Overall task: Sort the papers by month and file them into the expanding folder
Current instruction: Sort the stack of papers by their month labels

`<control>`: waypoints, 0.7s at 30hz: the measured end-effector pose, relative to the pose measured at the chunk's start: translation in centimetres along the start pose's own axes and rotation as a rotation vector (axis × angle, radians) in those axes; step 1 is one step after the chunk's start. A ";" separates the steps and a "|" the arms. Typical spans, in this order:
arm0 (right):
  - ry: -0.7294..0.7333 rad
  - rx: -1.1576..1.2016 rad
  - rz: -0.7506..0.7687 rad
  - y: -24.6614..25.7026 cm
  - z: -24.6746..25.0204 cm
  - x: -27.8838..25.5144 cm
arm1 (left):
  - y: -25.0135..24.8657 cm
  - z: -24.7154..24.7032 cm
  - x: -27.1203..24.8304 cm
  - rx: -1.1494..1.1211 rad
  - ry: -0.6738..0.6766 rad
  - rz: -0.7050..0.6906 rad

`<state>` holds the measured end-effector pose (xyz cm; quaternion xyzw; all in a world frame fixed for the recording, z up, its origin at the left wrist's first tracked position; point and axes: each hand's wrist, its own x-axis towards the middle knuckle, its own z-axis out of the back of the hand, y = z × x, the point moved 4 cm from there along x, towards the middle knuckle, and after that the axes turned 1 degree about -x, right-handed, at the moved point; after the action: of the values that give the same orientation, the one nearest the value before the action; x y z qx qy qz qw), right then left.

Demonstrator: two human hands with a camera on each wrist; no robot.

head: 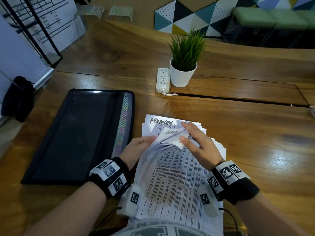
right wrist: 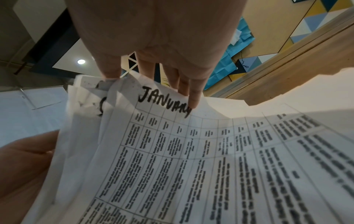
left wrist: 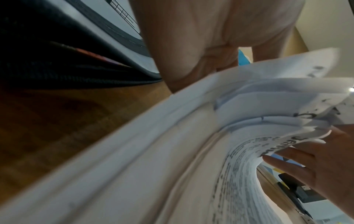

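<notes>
Between both hands (head: pixel 170 143) — papers (head: pixel 173 181), top sheets fanned up

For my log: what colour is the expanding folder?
Black, with multicoloured tabs along one edge; the expanding folder shows best in the head view.

Head view looks down from above — both wrist views sit close under the papers (head: pixel 172 176), sharing them.

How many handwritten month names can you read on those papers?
2. "February" heads the sheet lying at the far end of the stack; "January" heads the sheet under the right hand's fingers. Other lifted sheets hide theirs.
</notes>
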<state>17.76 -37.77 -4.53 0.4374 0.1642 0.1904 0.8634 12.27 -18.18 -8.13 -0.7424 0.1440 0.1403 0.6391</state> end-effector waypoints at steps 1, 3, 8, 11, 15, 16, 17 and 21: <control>-0.003 -0.003 0.003 -0.1 0.0 0.1 | 0.0 -0.1 0.0 -0.036 0.021 0.007; -0.015 -0.016 0.008 -0.3 0.0 0.2 | 0.1 -0.2 -0.1 -0.091 0.070 0.012; -0.025 -0.021 -0.001 -0.5 0.0 0.3 | 0.1 0.1 0.3 0.076 -0.027 0.012; -0.041 -0.025 0.004 -1.0 0.0 0.3 | -0.1 -0.2 0.2 0.077 -0.057 -0.005; -0.083 0.006 0.019 -1.0 0.3 0.2 | -0.4 -0.4 0.0 0.051 -0.090 -0.037; -0.098 0.036 0.019 -1.1 0.3 0.1 | -0.3 -0.4 0.0 0.016 -0.074 -0.025; -0.114 0.059 0.019 -1.1 0.3 0.1 | -0.1 -0.4 -0.1 -0.027 -0.054 -0.014; -0.157 0.068 0.062 -1.3 0.3 0.4 | -0.1 -0.3 -0.2 0.047 0.032 -0.069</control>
<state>18.49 -38.49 -5.49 0.4849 0.0888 0.1765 0.8520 12.09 -18.43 -7.88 -0.7338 0.1318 0.1029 0.6585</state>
